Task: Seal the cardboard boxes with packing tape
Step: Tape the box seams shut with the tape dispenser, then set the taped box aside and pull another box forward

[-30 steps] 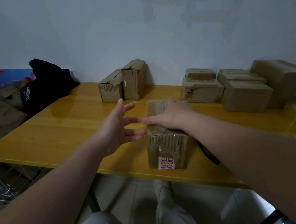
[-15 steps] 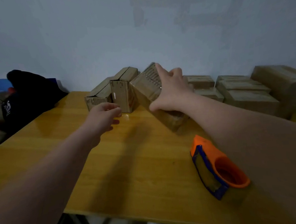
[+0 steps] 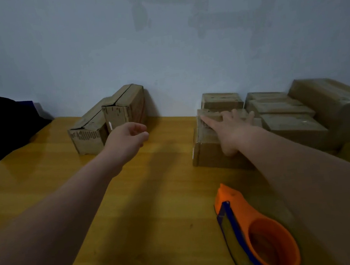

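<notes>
In the head view, the only one we have, our right hand (image 3: 233,126) lies on top of a small brown cardboard box (image 3: 210,154) that sits on the glossy yellow wooden table (image 3: 154,198). The fingers (image 3: 211,122) are straight and spread across the box's upper face, pointing away from us toward the wall, while the thumb (image 3: 227,149) runs down its near side. The box therefore lies under the fingers and palm, and nothing is curled round it.

This box stands at the left front of a cluster of brown cardboard boxes (image 3: 278,106) packed against the pale grey wall (image 3: 160,37), touching its neighbours. A larger tape-wrapped brown carton (image 3: 334,104) sits at the right end.

Our left hand (image 3: 127,137) hovers above the table with its fingers loosely curled, and it holds nothing. Just beyond it we see two more brown cardboard boxes: a low one (image 3: 87,136) and a taller upright one (image 3: 125,109), side by side and touching.

Near us, by the right forearm, an orange and blue plastic tape dispenser (image 3: 258,231) lies on the tabletop, well apart from both hands. A black fabric bag (image 3: 2,121) rests at the far left edge.
</notes>
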Demonstrator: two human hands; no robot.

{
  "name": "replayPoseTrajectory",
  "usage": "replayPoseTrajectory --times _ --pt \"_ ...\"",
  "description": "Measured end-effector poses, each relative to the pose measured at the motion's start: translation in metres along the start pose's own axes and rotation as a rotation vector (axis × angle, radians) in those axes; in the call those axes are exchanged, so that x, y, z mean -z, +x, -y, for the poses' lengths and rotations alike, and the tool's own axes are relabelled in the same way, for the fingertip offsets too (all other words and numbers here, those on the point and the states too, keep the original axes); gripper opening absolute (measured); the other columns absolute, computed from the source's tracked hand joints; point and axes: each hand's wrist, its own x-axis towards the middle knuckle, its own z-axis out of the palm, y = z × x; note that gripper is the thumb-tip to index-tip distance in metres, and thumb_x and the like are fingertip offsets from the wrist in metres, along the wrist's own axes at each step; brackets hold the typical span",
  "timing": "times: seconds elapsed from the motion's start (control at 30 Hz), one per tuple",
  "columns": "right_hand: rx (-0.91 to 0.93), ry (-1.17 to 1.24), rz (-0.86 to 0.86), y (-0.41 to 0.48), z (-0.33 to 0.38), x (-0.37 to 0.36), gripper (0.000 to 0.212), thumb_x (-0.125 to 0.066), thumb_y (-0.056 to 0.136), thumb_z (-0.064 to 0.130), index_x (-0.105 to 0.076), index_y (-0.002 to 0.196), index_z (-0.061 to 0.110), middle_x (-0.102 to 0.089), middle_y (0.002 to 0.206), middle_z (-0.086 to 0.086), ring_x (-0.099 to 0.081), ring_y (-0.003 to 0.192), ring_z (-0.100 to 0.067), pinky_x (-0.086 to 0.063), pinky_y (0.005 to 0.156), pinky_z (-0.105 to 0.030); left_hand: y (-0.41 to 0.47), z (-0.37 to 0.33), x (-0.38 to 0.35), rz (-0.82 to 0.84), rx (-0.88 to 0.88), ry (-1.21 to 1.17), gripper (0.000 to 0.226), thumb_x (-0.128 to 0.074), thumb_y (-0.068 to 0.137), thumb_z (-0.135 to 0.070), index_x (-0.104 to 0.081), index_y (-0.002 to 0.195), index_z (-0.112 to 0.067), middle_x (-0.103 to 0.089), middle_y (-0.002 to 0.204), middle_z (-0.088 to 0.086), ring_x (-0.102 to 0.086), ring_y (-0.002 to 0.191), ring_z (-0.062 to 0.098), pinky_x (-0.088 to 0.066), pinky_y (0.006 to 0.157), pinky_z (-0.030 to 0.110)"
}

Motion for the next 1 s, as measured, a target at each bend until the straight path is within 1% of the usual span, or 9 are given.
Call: replayPoseTrajectory --times 0.2,0.33,0.47,0.57,0.67,0.77,0.83,0.9,1.0 --pt "0.108 -0.214 -0.112 0.016 0.014 -0.009 0.111 -0.064 0.08 0.003 0.014 0.147 0.046 0.011 0.159 -0.011 0.013 0.143 -0.043 0.001 0.105 -0.074 0.021 0.009 -0.006 -0.066 -0.062 0.16 0.022 -0.058 0.092 -0.022 -0.063 0.114 -0.018 -0.061 0.105 -0.002 -0.055 0.099 0.015 -0.045 0.079 0.03" --pt "0.065 -0.354 -0.106 0.026 0.022 -0.007 0.087 -0.068 0.081 0.018 -0.014 0.148 0.033 -0.015 0.156 -0.017 -0.005 0.142 -0.048 -0.004 0.104 -0.076 0.035 0.012 -0.005 -0.204 -0.129 0.348 0.027 -0.057 0.092 -0.022 -0.063 0.118 -0.016 -0.063 0.114 0.001 -0.055 0.101 0.015 -0.048 0.084 0.032" --pt "-0.003 -0.454 -0.063 0.031 0.035 -0.004 0.076 -0.07 0.08 0.031 -0.024 0.14 0.023 -0.032 0.147 -0.026 -0.026 0.137 -0.049 -0.016 0.105 -0.073 0.053 0.016 0.0 -0.344 -0.17 0.546 0.037 -0.057 0.091 -0.023 -0.055 0.128 -0.017 -0.048 0.131 0.009 -0.038 0.126 0.028 -0.036 0.103 0.043" --pt "-0.005 -0.476 -0.075 0.031 0.041 -0.002 0.068 -0.07 0.081 0.028 -0.028 0.134 0.02 -0.046 0.132 -0.023 -0.047 0.122 -0.042 -0.034 0.101 -0.063 0.067 0.021 0.004 -0.429 -0.156 0.569 0.049 -0.059 0.088 -0.022 -0.046 0.135 -0.016 -0.035 0.139 0.014 -0.027 0.13 0.033 -0.031 0.106 0.046" --pt "0.013 -0.438 -0.088 0.032 0.042 -0.003 0.053 -0.064 0.084 0.015 -0.032 0.126 0.018 -0.05 0.12 -0.018 -0.055 0.102 -0.032 -0.052 0.088 -0.047 0.083 0.03 0.003 -0.401 -0.105 0.606 0.065 -0.062 0.086 -0.026 -0.032 0.144 -0.021 -0.018 0.151 0.013 -0.015 0.137 0.038 -0.024 0.11 0.051" --pt "0.0 -0.36 -0.107 0.035 0.042 -0.007 0.05 -0.061 0.083 0.008 -0.033 0.123 0.019 -0.047 0.118 -0.018 -0.043 0.067 -0.028 -0.055 0.071 -0.036 0.098 0.038 0.001 -0.297 0.002 0.61 0.073 -0.063 0.085 -0.033 -0.022 0.146 -0.031 -0.003 0.156 0.01 -0.01 0.139 0.042 -0.023 0.109 0.055" --pt "-0.005 -0.319 -0.12 0.035 0.042 -0.009 0.051 -0.06 0.083 0.007 -0.032 0.124 0.02 -0.045 0.118 -0.017 -0.031 0.058 -0.027 -0.052 0.066 -0.034 0.105 0.042 0.0 -0.262 0.053 0.571 0.07 -0.064 0.085 -0.035 -0.026 0.143 -0.032 -0.002 0.155 0.011 -0.016 0.137 0.045 -0.027 0.107 0.055" --pt "-0.013 -0.288 -0.108 0.035 0.042 -0.009 0.054 -0.063 0.081 0.01 -0.032 0.125 0.019 -0.042 0.123 -0.02 -0.043 0.066 -0.03 -0.051 0.066 -0.036 0.108 0.045 -0.001 -0.279 0.055 0.537 0.064 -0.066 0.084 -0.035 -0.033 0.138 -0.031 -0.005 0.154 0.013 -0.02 0.136 0.044 -0.03 0.106 0.054" --pt "-0.025 -0.242 -0.098 0.034 0.042 -0.013 0.06 -0.066 0.081 0.011 -0.03 0.128 0.019 -0.035 0.131 -0.025 -0.056 0.102 -0.04 -0.054 0.073 -0.038 0.109 0.041 -0.005 -0.327 0.045 0.498 0.057 -0.07 0.081 -0.035 -0.04 0.129 -0.03 -0.012 0.15 0.016 -0.027 0.132 0.042 -0.037 0.1 0.051"
